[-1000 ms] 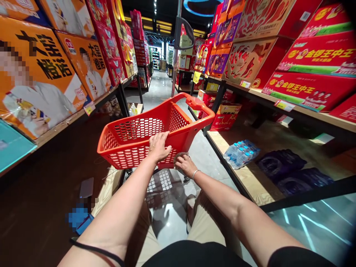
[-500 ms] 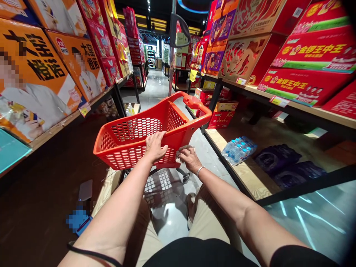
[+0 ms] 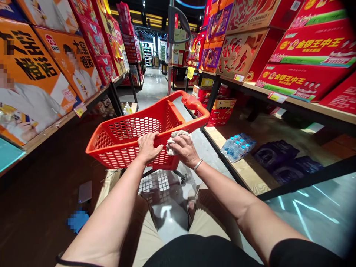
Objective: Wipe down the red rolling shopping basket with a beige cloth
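Resting on near rim of cart (image 3: 128,149) with left hand (image 3: 148,150) spread, thumb apart, holding bunched cloth (image 3: 178,134) against cart side with right hand (image 3: 187,150).

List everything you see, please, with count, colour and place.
Shopping cart: one, red, centre
Cloth: one, whitish, at cart's near side
Drink cartons: several, orange, left shelf
Printed cartons: several, red, upper right shelf
Gift boxes: at least two, gold, same shelf
Water-bottle pack: one, clear, blue-capped, lower right shelf
Wrapped packs: two, dark purple, beside bottles
Unclear objects: two, grey and blue, lower left
Background goods: many, mixed, too small to count
Bracelet: one, pale, right wrist
Left fingers: one set, bare, on cart's rim
Right fingers: one set, bare, on cloth
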### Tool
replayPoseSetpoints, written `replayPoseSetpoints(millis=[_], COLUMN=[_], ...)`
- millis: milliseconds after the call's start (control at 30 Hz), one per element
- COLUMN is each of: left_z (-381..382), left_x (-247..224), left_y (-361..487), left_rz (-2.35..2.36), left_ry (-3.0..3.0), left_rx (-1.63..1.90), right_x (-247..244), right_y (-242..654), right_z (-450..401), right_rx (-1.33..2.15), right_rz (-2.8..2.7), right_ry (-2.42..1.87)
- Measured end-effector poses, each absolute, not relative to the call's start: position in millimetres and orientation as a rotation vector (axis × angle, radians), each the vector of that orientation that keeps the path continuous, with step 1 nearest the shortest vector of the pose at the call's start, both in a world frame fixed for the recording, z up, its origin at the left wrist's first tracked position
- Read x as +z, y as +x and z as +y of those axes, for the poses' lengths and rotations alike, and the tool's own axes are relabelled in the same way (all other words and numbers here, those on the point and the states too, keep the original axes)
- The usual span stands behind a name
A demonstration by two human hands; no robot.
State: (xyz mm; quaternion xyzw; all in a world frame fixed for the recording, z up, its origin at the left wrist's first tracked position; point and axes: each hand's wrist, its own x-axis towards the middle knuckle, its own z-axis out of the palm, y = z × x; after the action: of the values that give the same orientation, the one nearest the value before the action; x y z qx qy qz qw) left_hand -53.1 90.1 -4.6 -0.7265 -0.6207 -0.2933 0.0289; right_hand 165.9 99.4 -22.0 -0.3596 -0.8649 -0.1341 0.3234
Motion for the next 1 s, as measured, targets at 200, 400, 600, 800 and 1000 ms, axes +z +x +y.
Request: replayPoseSetpoints(millis=[200,400,600,800,1000], left_z=[85.2,81.9,74.5,67.0,69.1], left_x=[-5.8,-5.4,10.1,26.0,25.4], left_y=[-67.2,-78.1,-52.8,8.0,0.4], left_rz=[-1.908,-1.925,-1.82,-1.582,-1.584], left_ry=[-2.215,-2.189,-2.309,-2.361,-2.376], left_rx=[-0.932,-0.998,-0.98,-1.103,-1.207], right_x=[48.3,93.0,94.7,101.1,116.3], right_y=[210.1,245.8,222.4,208.0,233.4], right_z=[105.1,116.7,92.0,58.5,85.6], right_rx=[-0.484,-0.465,-0.438,-0.575,-0.346], right_rz=[-2.034,-1.84,-2.103,-2.228,-2.294], right_ry=[-1.072,-1.191,-1.155,-1.095,-0.986])
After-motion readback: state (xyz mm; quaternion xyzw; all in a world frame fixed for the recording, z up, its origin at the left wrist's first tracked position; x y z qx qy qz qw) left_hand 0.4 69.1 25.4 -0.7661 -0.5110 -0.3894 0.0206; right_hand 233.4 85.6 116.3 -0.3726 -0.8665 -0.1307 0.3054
